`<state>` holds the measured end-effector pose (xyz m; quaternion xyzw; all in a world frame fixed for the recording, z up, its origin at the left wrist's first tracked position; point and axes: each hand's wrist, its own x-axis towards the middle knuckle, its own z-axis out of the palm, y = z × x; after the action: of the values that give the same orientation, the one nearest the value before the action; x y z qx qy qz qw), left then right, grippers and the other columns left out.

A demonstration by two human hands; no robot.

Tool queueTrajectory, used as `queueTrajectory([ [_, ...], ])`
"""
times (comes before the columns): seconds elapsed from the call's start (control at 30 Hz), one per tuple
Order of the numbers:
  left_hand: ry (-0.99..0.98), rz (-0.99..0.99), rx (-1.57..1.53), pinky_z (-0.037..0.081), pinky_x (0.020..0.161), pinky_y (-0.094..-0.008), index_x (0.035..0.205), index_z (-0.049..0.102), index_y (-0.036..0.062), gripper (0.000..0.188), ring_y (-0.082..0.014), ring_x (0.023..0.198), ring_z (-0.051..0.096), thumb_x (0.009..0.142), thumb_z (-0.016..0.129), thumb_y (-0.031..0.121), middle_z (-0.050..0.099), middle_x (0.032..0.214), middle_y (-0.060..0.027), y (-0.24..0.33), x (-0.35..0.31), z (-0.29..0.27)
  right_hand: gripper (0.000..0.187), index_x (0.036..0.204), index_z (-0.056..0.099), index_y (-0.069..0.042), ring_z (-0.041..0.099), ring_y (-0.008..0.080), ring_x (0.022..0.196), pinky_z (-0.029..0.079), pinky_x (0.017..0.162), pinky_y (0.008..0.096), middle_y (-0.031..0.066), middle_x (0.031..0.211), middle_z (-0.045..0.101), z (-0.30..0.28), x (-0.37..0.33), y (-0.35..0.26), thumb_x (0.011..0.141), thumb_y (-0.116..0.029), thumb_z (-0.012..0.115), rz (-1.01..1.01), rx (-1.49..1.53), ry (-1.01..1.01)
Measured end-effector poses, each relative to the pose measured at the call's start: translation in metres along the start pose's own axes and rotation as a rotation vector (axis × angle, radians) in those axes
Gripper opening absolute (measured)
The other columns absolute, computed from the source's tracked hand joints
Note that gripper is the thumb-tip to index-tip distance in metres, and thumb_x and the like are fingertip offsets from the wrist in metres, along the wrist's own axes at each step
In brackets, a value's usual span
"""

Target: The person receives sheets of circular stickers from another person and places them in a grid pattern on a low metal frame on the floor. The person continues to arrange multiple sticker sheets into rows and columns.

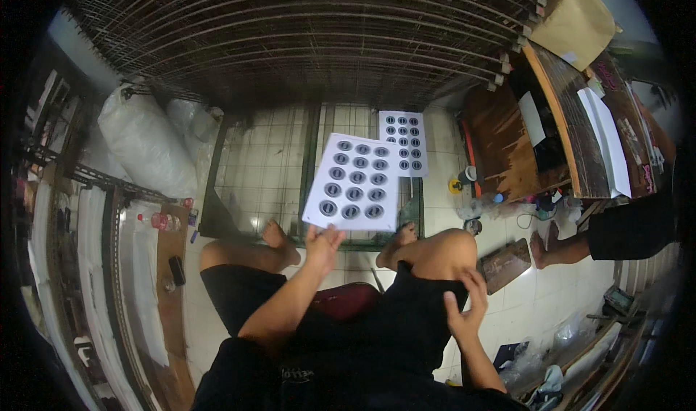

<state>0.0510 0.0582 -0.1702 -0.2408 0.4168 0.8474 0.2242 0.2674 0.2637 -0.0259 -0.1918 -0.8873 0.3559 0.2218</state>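
My left hand pinches the near edge of a white printed sheet, which carries rows of dark round emblems. The sheet is held up in front of my knees, tilted slightly. Beyond it and to the right, a second white sheet with the same round prints lies lower down, partly covered by the first. My right hand is beside my right knee with its fingers apart, and nothing shows in it.
A tall wire drying rack fills the far side. At left are a large white plastic sack and shelves of stacked sheets. A wooden desk stands at right, near another person's bare foot and a small wooden board.
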Motion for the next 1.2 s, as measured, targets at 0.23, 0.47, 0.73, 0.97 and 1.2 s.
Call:
queueTrajectory([
  [0.23, 0.053, 0.064, -0.019, 0.05, 0.09, -0.0311, 0.125, 0.04, 0.0123, 0.045, -0.0216, 0.103, 0.054, 0.085, 0.048, -0.007, 0.05, 0.113, -0.0089, -0.01, 0.146, 0.013, 0.048, 0.112, 0.049, 0.0, 0.034, 0.0378, 0.116, 0.03, 0.097, 0.0469, 0.0237, 0.122, 0.034, 0.027, 0.003, 0.056, 0.074, -0.026, 0.064, 0.081, -0.043, 0.049],
  [0.47, 0.04, 0.075, -0.137, 0.052, 0.086, -0.0313, 0.127, 0.038, 0.0083, 0.043, -0.0205, 0.098, 0.055, 0.087, 0.048, -0.003, 0.05, 0.113, -0.0097, -0.048, 0.263, 0.037, 0.046, 0.104, 0.049, 0.0, 0.034, 0.035, 0.112, 0.03, 0.092, 0.0463, 0.0227, 0.117, 0.032, 0.02, 0.006, 0.062, 0.071, -0.03, 0.064, 0.18, -0.01, 0.017],
  [0.73, 0.083, 0.075, -0.055, 0.052, 0.086, -0.0309, 0.12, 0.044, 0.0105, 0.037, -0.0201, 0.095, 0.056, 0.086, 0.05, -0.003, 0.052, 0.109, -0.0072, -0.074, 0.336, 0.033, 0.048, 0.102, 0.047, 0.0, 0.033, 0.0349, 0.109, 0.028, 0.091, 0.0487, 0.023, 0.116, 0.03, 0.016, 0.01, 0.064, 0.071, -0.033, 0.063, 0.158, -0.123, -0.013],
  [0.97, 0.108, -0.008, -0.13, 0.049, 0.091, -0.0325, 0.119, 0.042, 0.0128, 0.039, -0.0201, 0.103, 0.053, 0.085, 0.049, -0.003, 0.049, 0.112, -0.0077, -0.097, 0.363, 0.02, 0.051, 0.103, 0.047, -0.004, 0.034, 0.0347, 0.107, 0.028, 0.087, 0.0496, 0.023, 0.113, 0.033, 0.012, 0.007, 0.069, 0.073, -0.044, 0.059, 0.162, -0.221, -0.02],
  [1.2, -0.003, 0.079, 0.004, 0.049, 0.092, -0.0341, 0.125, 0.038, 0.0119, 0.045, -0.0224, 0.104, 0.053, 0.085, 0.048, -0.006, 0.049, 0.113, -0.0112, -0.117, 0.385, -0.011, 0.05, 0.1, 0.047, -0.005, 0.032, 0.0349, 0.109, 0.027, 0.088, 0.0509, 0.0223, 0.114, 0.032, 0.012, 0.007, 0.073, 0.072, -0.045, 0.059, 0.162, -0.194, -0.012],
])
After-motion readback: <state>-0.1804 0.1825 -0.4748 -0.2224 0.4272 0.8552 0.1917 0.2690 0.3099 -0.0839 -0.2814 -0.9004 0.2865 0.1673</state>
